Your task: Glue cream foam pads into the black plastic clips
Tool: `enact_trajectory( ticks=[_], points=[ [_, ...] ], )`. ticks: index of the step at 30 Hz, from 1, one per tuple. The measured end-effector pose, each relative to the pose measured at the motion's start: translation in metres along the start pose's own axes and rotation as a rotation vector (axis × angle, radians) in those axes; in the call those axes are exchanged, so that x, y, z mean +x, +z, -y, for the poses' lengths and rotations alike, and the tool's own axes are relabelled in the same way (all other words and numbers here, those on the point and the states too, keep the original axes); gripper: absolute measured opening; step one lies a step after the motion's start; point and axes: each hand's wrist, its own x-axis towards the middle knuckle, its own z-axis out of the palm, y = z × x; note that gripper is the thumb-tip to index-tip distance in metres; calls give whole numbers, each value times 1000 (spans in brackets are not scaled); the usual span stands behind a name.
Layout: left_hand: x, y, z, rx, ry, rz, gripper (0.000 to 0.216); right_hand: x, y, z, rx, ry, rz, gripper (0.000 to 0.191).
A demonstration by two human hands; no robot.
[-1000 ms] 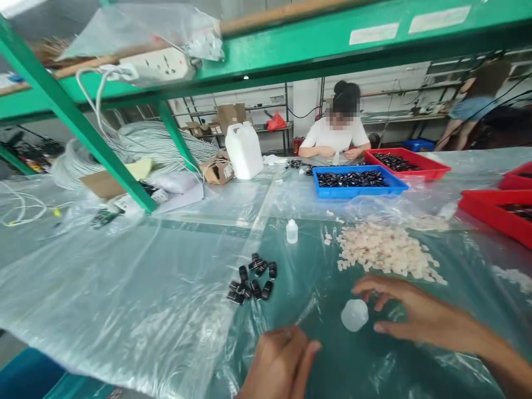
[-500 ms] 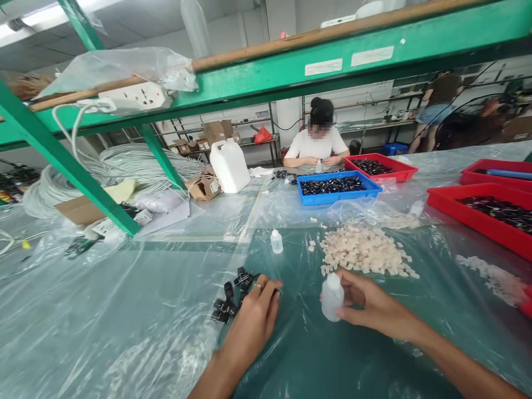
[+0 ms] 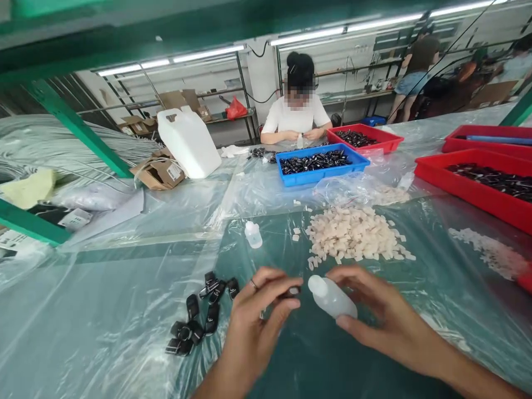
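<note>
My left hand [image 3: 261, 310] pinches a small black plastic part [image 3: 292, 291] between thumb and fingers, its end facing right. Close beside it, my right hand [image 3: 369, 310] holds a small translucent squeeze bottle [image 3: 334, 298] tilted to the left, with its white top near the part. I see a narrow gap between the two. Left of my left hand lies a loose group of black plastic parts [image 3: 193, 327]. Beyond my hands is a heap of small whitish pieces [image 3: 357, 235]. A second small bottle [image 3: 253, 235] stands upright to the left of the heap.
Plastic sheeting covers the table [image 3: 124, 299]. A blue tray [image 3: 324, 176] and red trays [image 3: 469, 185] hold many black parts. Across the table a person [image 3: 296, 113] in white works with both hands. A white jug [image 3: 189, 141] and green frame post [image 3: 83, 130] stand at left.
My left hand has left the group of black parts with one part and moved right. The bottle in my right hand has tipped from upright towards it. The view has shifted down.
</note>
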Motion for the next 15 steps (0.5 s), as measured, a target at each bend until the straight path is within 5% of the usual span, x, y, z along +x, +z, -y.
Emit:
enact_trajectory(
  ticks=[5, 15],
  points=[
    [-1, -5, 6, 122, 138, 28, 44, -2, -8, -5, -448, -274, -76, 49],
    [-3, -1, 14, 165, 140, 53, 34, -16, -19, -18, -745, -350, -143, 57]
  ],
)
